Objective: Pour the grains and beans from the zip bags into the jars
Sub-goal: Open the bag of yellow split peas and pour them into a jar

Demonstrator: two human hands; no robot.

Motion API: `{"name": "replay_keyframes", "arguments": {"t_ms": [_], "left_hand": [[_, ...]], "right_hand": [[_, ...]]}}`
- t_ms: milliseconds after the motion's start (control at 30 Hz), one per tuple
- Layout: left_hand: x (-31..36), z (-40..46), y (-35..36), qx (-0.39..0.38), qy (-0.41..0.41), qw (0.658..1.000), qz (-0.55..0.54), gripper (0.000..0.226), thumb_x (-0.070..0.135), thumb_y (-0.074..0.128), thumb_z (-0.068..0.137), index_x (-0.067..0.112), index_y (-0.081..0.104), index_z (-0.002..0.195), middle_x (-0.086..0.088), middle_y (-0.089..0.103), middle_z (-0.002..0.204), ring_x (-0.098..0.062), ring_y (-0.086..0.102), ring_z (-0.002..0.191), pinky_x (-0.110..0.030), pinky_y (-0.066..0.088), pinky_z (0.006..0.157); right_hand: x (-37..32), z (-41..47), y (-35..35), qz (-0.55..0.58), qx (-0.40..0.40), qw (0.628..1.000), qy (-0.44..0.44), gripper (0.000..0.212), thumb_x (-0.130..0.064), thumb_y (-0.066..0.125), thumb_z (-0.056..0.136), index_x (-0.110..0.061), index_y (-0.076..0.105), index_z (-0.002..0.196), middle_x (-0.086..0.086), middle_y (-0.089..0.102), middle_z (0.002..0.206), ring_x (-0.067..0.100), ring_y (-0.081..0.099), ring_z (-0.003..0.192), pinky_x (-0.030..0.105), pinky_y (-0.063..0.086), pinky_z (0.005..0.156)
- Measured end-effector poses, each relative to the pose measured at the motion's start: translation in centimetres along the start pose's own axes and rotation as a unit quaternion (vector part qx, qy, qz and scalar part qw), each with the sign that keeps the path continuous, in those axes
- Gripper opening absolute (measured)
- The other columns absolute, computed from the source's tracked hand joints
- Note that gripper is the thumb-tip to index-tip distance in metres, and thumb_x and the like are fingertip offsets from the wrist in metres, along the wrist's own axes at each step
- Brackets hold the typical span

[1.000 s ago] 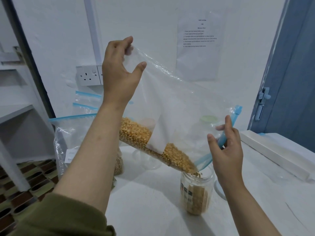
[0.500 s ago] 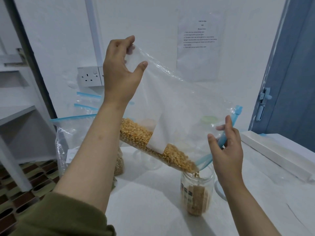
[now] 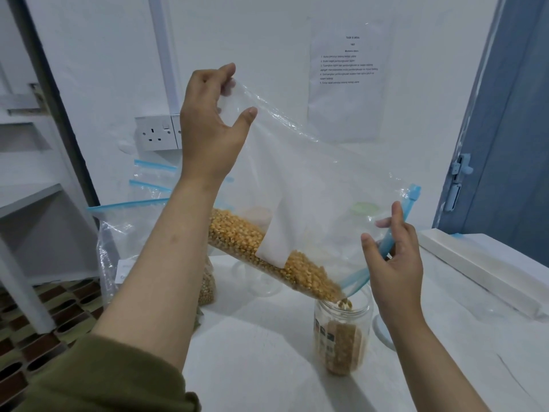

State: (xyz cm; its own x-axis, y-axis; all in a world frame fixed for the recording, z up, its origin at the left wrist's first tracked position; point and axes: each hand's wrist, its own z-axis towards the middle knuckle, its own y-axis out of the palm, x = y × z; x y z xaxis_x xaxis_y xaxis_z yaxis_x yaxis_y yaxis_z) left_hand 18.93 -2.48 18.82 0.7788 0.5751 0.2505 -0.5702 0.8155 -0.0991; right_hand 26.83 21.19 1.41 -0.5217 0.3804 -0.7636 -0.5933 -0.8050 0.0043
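Tilting steeply above the jar (image 3: pixel 341 337), the zip bag (image 3: pixel 312 185) is limp, slick film with its kernels (image 3: pixel 267 257) sliding down as loose weight, so the corners look the safest holds. The left hand (image 3: pixel 208 126) pinches the raised corner well above the jar, while the right hand (image 3: pixel 392 263) grips the blue zip edge just beside its mouth. Kernels part-fill the jar; another bag (image 3: pixel 124 233) of grain stands left of it.

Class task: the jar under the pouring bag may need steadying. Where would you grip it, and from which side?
Grip the jar round its wall below the neck, from the right. It stands upright and open on the table; the zip bag spills corn over its mouth, and the right hand is nearest.
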Motion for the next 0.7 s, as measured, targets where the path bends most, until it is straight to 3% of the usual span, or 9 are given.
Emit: {"name": "replay_keyframes", "arguments": {"t_ms": [700], "left_hand": [[-0.06,0.23,0.15,0.003,0.004,1.0,0.006,0.054,0.02,0.076,0.081,0.007,0.058,0.131,0.003,0.05,0.111,0.001,0.052,0.101,-0.008,0.038,0.085]], "right_hand": [[-0.05,0.16,-0.09,0.005,-0.004,1.0,0.0,0.066,-0.01,0.061,0.097,-0.026,0.032,0.154,-0.012,0.049,0.105,-0.002,0.048,0.084,0.006,0.042,0.07]]}}
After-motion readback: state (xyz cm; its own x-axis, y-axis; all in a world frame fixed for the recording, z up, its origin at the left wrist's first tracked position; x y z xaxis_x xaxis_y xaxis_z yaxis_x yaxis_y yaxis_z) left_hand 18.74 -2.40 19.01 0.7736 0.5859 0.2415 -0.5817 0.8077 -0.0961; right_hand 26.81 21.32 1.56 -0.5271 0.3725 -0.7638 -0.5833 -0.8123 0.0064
